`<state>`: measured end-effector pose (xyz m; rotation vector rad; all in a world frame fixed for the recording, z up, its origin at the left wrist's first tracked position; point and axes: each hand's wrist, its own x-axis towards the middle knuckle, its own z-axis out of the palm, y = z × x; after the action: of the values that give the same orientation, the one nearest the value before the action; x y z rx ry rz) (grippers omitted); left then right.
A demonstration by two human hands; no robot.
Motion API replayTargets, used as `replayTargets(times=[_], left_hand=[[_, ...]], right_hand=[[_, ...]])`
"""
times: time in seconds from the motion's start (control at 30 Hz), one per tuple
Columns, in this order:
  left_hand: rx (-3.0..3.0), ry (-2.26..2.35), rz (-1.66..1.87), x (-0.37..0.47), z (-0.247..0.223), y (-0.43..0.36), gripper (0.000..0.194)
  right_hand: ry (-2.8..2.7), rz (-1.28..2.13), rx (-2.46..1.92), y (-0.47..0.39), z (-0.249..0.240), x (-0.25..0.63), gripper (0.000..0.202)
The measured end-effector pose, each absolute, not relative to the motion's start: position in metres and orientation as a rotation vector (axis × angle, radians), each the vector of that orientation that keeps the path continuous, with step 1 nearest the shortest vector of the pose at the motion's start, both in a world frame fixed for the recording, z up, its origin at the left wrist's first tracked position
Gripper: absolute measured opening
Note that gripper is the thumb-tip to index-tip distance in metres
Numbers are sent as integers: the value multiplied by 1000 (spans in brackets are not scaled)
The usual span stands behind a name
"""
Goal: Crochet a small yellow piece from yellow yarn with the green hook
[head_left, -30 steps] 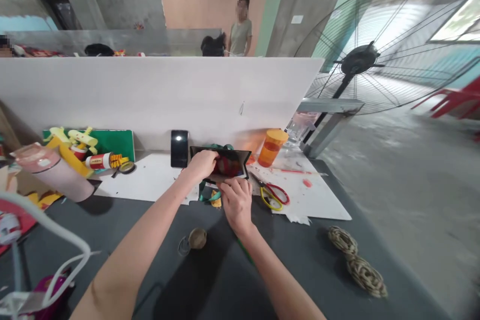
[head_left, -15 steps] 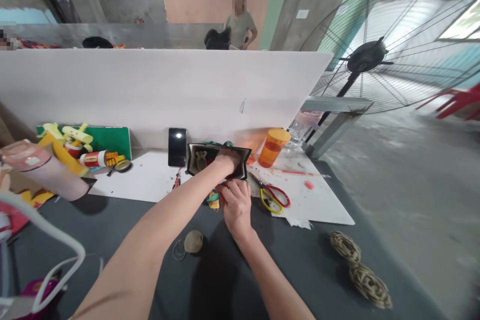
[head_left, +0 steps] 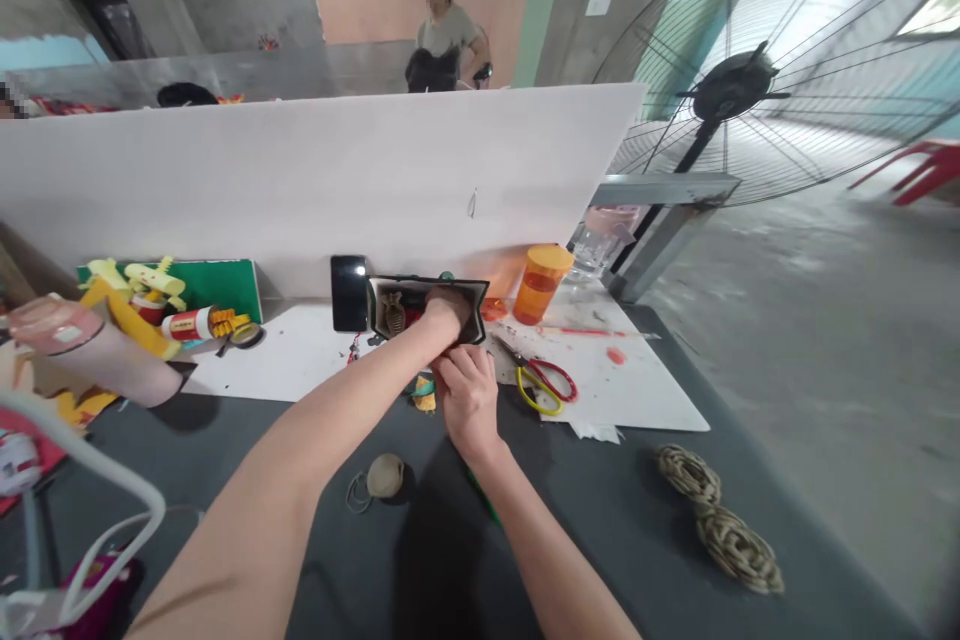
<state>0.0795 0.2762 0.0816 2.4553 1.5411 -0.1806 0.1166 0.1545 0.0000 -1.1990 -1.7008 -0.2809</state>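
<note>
A small open-topped bag (head_left: 373,305) with dark outer walls and a pale inside stands on the table. My left hand (head_left: 448,312) reaches down into it, with its fingers hidden inside. Against the bag's near side, my right hand (head_left: 469,395) has its fingers curled together; what they grip is hidden. A thin green cord (head_left: 484,495) shows beside my right wrist. Inside the bag, left of my hand, lies a small patterned item (head_left: 393,314). Scissors (head_left: 546,385) with one red and one yellow handle lie just right of my right hand.
A black phone (head_left: 349,293) leans on the white partition (head_left: 300,180). An orange jar (head_left: 543,283) stands behind the scissors. Coiled rope (head_left: 739,545) lies at right, a ball of twine (head_left: 385,476) nearer me, a pink bottle (head_left: 97,350) at left. A person (head_left: 448,30) stands beyond the partition.
The view has shifted slightly. Both hands stay at the bag, my left still inside it. The green cord by my right wrist has come into sight. The person beyond has turned.
</note>
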Motion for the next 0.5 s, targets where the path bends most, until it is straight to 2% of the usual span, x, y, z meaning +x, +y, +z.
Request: replayTargets(times=[0.27,0.5], left_hand=[[2200,1223,251,18,109,276,32],[1786,857,659,-11,133,260,38]], right_hand=[[-1670,-232,-1174,163,7,119,21],[-1709,-190,-1187,185,19,127,21]])
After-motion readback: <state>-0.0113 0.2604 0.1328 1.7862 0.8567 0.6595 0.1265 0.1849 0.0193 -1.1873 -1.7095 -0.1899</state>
